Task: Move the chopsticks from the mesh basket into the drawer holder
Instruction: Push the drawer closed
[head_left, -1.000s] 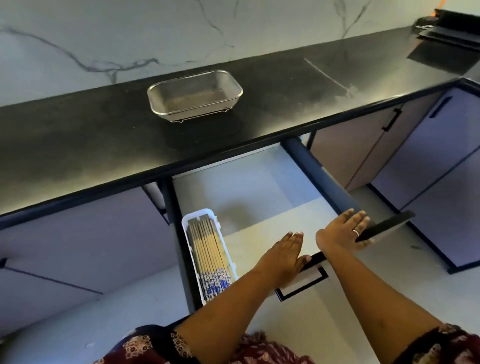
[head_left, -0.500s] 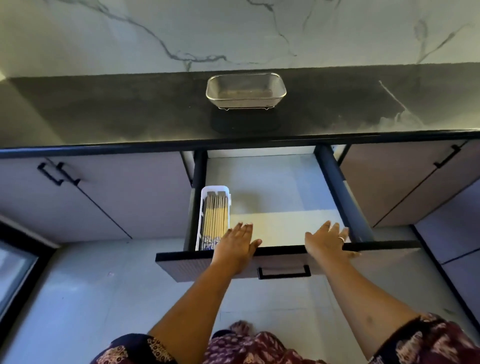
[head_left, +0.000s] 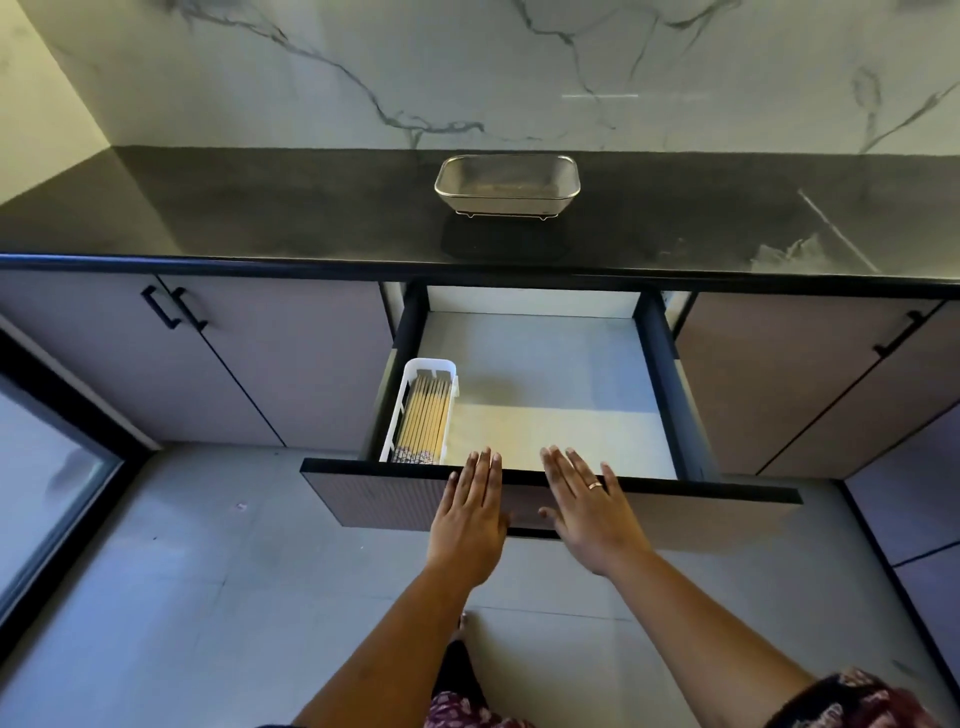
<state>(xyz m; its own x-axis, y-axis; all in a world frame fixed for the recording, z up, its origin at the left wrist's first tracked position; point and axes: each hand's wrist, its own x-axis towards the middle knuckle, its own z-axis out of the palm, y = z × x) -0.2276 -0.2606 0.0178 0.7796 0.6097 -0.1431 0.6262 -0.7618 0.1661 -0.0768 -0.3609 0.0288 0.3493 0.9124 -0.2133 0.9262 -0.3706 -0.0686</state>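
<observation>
Far to the left of the left hand, two black cabinet handles sit side by side on the closed doors under the countertop. Nearer the hand, the drawer stands pulled out. In its left front corner lies a white holder, set against the drawer's left wall. The chopsticks lie in this holder in a tidy bundle, running lengthwise front to back, with their patterned ends toward the person. The bundle lies just left of the left fingertips and a little beyond them.

The left hand lies flat against the drawer front, fingers straight and close together, their tips over the top edge. It holds nothing.

Well beyond both hands, roughly in line with the gap between them, the mesh basket stands on the countertop close to the marble wall.

The right hand lies just beside the left one without touching it. It is flat on the drawer front too, fingers straight and slightly fanned (one wears a ring), and grips nothing. The drawer's own handle is mostly hidden behind the two palms.

Far to the right of this hand, another black handle shows on a closed cabinet door.
</observation>
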